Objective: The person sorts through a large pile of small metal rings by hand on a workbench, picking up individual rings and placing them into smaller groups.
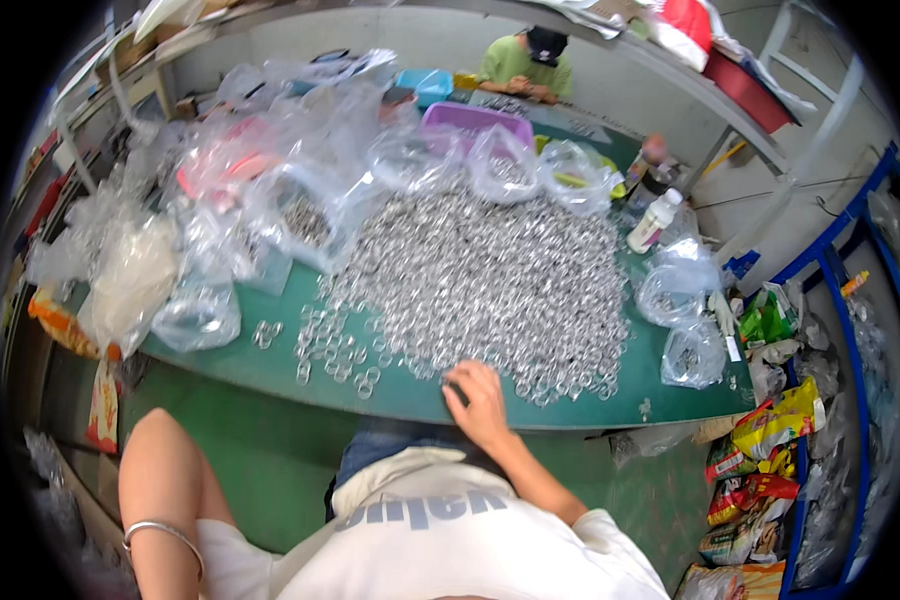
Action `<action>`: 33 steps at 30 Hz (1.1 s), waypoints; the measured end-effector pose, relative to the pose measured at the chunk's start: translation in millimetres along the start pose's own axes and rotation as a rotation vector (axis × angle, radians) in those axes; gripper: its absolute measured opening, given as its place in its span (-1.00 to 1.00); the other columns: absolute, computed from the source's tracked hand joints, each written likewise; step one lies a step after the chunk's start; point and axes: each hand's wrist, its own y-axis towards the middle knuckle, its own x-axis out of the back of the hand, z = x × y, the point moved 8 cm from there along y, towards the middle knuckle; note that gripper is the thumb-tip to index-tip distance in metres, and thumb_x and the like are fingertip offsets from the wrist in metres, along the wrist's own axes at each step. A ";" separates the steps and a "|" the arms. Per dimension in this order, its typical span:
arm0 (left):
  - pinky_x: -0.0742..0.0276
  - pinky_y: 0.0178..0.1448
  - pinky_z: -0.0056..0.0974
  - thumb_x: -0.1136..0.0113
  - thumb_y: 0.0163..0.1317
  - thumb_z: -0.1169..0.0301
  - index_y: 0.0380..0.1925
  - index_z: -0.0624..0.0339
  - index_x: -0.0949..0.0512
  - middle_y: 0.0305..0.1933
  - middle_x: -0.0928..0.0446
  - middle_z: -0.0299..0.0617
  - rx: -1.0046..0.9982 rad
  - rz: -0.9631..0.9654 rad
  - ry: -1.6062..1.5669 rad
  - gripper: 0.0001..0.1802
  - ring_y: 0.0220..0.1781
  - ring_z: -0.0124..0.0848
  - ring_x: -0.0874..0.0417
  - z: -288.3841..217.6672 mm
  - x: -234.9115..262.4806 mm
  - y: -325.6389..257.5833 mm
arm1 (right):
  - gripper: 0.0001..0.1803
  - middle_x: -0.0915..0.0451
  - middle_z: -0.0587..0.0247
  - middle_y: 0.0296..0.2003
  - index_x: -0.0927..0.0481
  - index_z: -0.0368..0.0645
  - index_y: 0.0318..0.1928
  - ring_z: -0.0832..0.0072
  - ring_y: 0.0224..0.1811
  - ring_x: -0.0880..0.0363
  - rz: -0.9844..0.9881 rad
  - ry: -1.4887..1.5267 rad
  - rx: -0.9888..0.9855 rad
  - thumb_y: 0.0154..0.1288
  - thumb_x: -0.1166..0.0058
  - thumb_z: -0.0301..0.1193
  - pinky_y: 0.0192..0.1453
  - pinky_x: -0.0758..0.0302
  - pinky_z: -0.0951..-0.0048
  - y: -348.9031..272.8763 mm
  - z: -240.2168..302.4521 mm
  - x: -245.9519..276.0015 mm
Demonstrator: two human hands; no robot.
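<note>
A broad heap of small shiny metal rings (490, 280) covers the middle of the green table (410, 400). My right hand (477, 395) rests at the heap's near edge, fingertips touching rings there, thumb spread away from the fingers. Nothing shows in its grasp. Left of it lies a thinner scatter of rings (335, 345), with a small separate cluster (266, 333) beyond. My left arm is bent at the lower left, a silver bangle (160, 535) on it; the left hand is outside the picture.
Clear plastic bags (305, 215) crowd the table's left and far sides, some holding metal pieces. A purple bin (478, 122), a white bottle (655, 220) and more bags (693, 352) stand around the heap. Blue shelving (838, 290) rises at right. Opposite sits a person in green (515, 65).
</note>
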 end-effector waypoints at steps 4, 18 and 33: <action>-0.42 -0.12 -0.04 0.07 0.16 0.38 -0.38 0.24 -0.54 -0.34 -0.54 -0.08 -0.013 0.025 -0.021 -0.79 -0.26 -0.21 -0.55 -31.7 -15.1 -15.0 | -0.48 -0.39 0.08 0.04 -0.49 -0.16 0.02 0.04 0.23 -0.26 0.168 -0.296 0.009 0.02 -0.28 -0.27 0.29 -0.11 -0.05 -5.7 -10.3 -2.7; -0.44 0.07 0.13 0.16 0.39 0.42 -0.05 0.46 -0.45 0.03 -0.44 0.37 -0.112 -0.177 -0.982 -0.69 0.03 0.17 -0.51 58.1 -17.8 -133.9 | -0.57 -0.38 0.08 0.09 -0.52 -0.20 -0.03 0.04 0.28 -0.21 0.076 -0.317 -0.002 0.03 -0.26 -0.43 0.32 -0.07 -0.04 -0.7 -0.1 -6.6; -0.38 0.26 -0.17 -0.14 0.17 0.57 -0.04 0.29 -0.51 0.11 -0.51 -0.01 1.589 -0.866 0.405 -0.68 0.20 -0.07 -0.47 250.0 -49.3 -387.2 | -0.78 -0.53 0.24 -0.22 -0.61 -0.17 -0.22 0.26 -0.15 -0.42 0.376 -0.054 0.033 0.05 -0.20 -0.52 -0.06 -0.28 0.28 101.5 31.9 -111.3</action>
